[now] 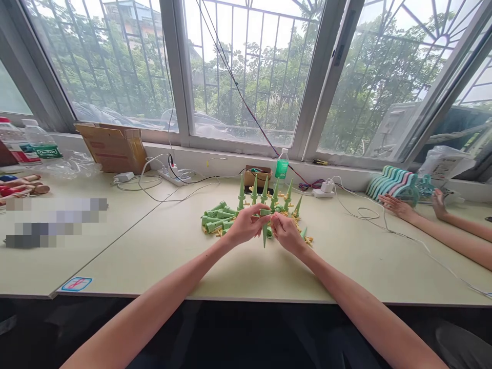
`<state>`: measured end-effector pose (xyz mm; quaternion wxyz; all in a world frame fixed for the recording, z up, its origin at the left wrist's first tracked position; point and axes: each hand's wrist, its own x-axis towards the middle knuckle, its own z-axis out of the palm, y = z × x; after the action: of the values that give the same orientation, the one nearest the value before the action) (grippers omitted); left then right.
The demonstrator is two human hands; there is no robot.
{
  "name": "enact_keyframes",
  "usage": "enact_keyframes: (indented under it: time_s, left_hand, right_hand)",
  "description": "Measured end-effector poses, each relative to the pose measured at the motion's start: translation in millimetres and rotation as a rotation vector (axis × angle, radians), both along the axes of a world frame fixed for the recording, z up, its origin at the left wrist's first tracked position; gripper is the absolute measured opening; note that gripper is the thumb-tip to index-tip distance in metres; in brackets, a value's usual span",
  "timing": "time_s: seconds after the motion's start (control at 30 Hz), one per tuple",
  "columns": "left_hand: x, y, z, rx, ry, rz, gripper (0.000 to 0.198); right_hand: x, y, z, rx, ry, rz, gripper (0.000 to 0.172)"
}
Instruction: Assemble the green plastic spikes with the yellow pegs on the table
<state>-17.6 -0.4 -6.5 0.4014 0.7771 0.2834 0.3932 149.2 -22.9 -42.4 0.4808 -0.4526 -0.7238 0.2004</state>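
Point-down over the table is a green plastic plant watering spike (264, 237), gripped near its wide top by my left hand (246, 224). My right hand (288, 234) is closed beside the spike's top, its fingertips pressed together; what they pinch is hidden. Behind my hands several finished-looking green spikes (242, 193) stand upright with points up. To the left lies a pile of loose green tubular pieces (216, 224). Small yellow valve-like parts (308, 240) lie scattered on the right, partly covered by my hand.
A small cardboard box (258, 176) and a green-labelled bottle (282, 165) stand behind the spikes. White cables and a power strip (175, 176) lie at the back. At right, another person's hands (397, 206) are near pastel hangers (392, 184). A larger carton (111, 148) stands back left.
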Motion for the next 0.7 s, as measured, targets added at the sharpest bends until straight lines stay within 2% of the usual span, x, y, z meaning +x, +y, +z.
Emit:
enact_keyframes:
  time_s: [0.17,0.3,0.5,0.6,0.7]
  left_hand:
    - [1.4,-0.6,-1.0,0.052,0.022,0.062,0.039]
    - [3.2,0.7,-1.6,-0.009,-0.027,0.094,0.044]
    - [0.9,8.8,0.8,-0.297,-0.158,0.061,0.046]
    - [-0.2,10.3,-0.2,-0.499,-0.134,-0.034,0.049]
    - [-0.5,9.9,-2.5,-0.620,-0.084,-0.142,0.052]
  right_hand:
    - [-1.2,0.4,0.1,0.005,0.034,-0.016,0.039]
    - [-1.4,-0.8,2.6,0.058,0.018,-0.095,0.039]
    - [-0.9,-2.0,5.0,0.120,-0.007,-0.153,0.038]
    - [-2.0,-3.2,5.4,0.118,-0.031,-0.100,0.037]
    - [-2.9,-5.2,5.9,0.086,-0.045,-0.051,0.037]
